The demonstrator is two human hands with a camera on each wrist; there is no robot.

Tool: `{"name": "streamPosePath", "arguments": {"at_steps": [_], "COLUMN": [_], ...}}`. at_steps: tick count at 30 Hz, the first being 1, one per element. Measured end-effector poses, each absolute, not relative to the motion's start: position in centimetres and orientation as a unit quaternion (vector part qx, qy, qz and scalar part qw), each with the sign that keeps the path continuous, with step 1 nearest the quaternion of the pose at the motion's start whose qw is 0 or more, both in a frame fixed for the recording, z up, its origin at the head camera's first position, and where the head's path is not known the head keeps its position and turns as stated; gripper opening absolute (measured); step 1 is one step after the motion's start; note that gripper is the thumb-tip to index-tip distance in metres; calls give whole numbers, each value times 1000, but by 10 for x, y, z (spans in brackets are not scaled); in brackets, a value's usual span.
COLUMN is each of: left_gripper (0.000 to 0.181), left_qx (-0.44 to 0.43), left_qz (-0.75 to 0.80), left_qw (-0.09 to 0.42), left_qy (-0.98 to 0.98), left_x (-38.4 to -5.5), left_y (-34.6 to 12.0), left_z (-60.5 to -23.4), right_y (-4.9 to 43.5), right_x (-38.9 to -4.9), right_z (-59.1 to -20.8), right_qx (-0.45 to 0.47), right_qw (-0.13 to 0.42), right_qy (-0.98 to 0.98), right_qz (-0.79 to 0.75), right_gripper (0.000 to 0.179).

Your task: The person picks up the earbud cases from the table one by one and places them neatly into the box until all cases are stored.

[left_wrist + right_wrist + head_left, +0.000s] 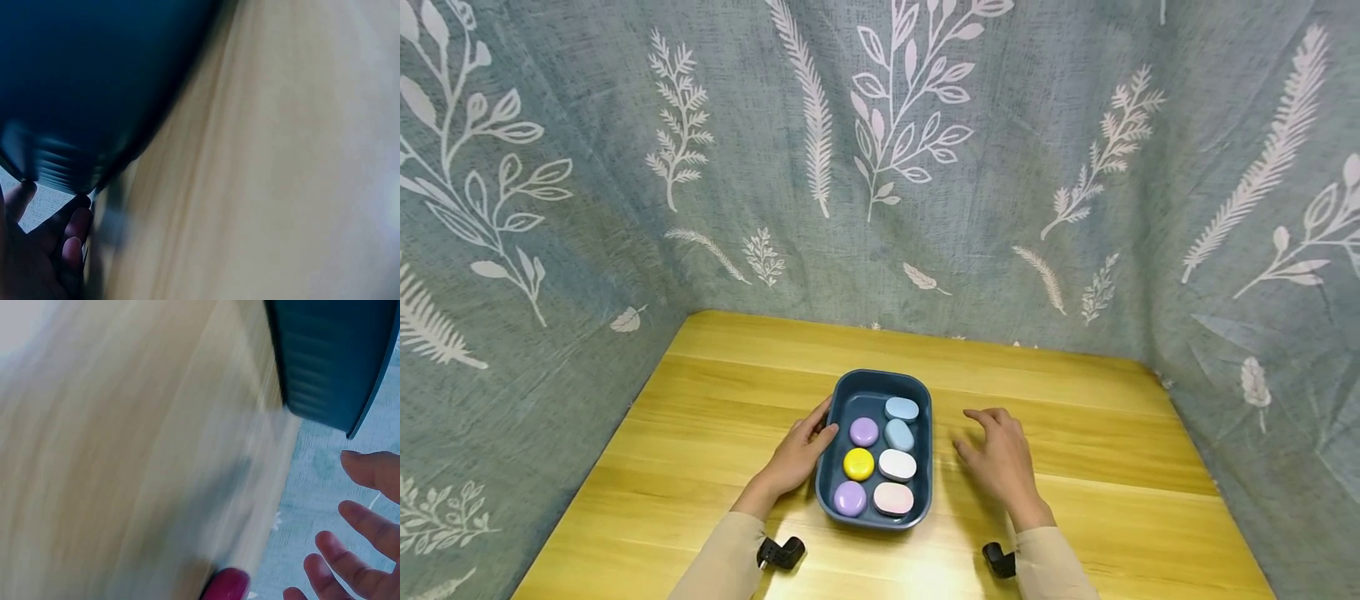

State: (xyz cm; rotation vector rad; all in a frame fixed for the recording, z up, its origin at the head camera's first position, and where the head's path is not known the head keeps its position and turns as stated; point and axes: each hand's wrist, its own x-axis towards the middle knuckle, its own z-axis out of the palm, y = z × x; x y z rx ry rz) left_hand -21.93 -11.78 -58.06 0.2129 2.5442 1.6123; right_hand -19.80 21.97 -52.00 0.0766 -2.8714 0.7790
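A dark blue rectangular tray (pixel 880 383) with rounded corners stands on the table, holding several soap bars. On its left side are round bars: a yellow one (pixel 858 464) between two purple ones. Oval bars line the right side: two light blue, a white (pixel 897 466) and a pale pink one (pixel 892 498). My left hand (pixel 799 454) grips the tray's left wall, thumb at the rim; in the left wrist view its fingers (pixel 72 231) reach the ridged end of the tray's wall (pixel 75 156). Apart from the tray, my right hand (pixel 1000 454) hovers to its right, fingers spread and holding nothing.
The wooden table (pixel 715 400) is enclosed by a grey-blue curtain (pixel 925 267) with white leaf prints. A glossy magenta object (pixel 226 585) shows at the bottom of the right wrist view. Black wrist straps (pixel 782 553) sit at both sleeves.
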Motion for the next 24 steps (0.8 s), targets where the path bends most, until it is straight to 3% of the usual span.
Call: {"name": "streamPosePath", "arguments": {"at_steps": [24], "left_gripper": [58], "left_qx": [70], "left_qz": [528], "left_qw": [58], "left_qy": [844], "left_x": [-220], "left_y": [-118], "left_z": [-583], "right_y": [260], "right_x": [-192], "right_z": [-532], "right_qx": [-45], "right_qw": [-2], "right_qy": [-973], "right_qz": [226], "right_gripper": [66]}}
